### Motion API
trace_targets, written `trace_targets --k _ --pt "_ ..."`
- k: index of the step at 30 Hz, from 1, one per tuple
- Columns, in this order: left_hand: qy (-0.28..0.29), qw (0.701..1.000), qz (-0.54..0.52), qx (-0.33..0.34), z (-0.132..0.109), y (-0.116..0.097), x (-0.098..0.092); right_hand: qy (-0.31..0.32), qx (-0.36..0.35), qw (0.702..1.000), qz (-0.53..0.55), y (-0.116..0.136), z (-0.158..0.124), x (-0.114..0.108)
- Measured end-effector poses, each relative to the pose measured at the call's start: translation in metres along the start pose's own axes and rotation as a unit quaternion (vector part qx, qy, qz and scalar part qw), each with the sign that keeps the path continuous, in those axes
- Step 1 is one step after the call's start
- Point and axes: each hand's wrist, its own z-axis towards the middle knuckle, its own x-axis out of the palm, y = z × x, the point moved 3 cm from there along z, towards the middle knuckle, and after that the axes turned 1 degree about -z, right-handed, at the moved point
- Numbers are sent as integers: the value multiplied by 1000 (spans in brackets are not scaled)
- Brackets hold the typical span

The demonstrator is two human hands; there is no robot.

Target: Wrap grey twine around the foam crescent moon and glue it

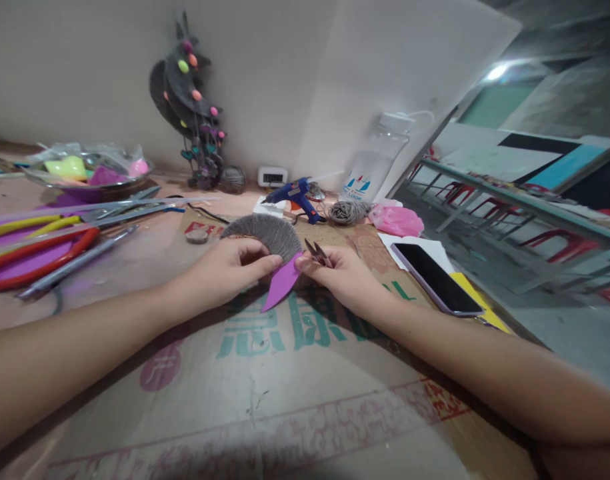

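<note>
Between my hands is a crescent wrapped in grey yarn (265,230). My left hand (235,267) is closed on its lower left part, thumb in front. A purple leaf-shaped piece (283,283) lies against the crescent's right end and points down. My right hand (339,270) pinches the upper edge of this purple piece between thumb and finger. Small dark-bladed scissors (317,252) are also tucked in my right hand, with their tips pointing up and left. The fingers behind the crescent are hidden.
A blue glue gun (297,195) rests behind my hands, near a grey yarn ball (349,212) and clear bottle (375,160). At left are red-handled scissors (45,257) and a metal bowl (89,193). A phone (437,280) lies right. A decorated crescent (185,100) hangs behind.
</note>
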Motion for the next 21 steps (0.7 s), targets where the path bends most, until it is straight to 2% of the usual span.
trace_targets --k 9,21 --pt "29 999 -21 -1 0 0 1 -1 -1 1000 23 -4 2 -1" --pt "19 1000 -11 -2 0 2 0 -16 13 1000 9 -5 2 -1"
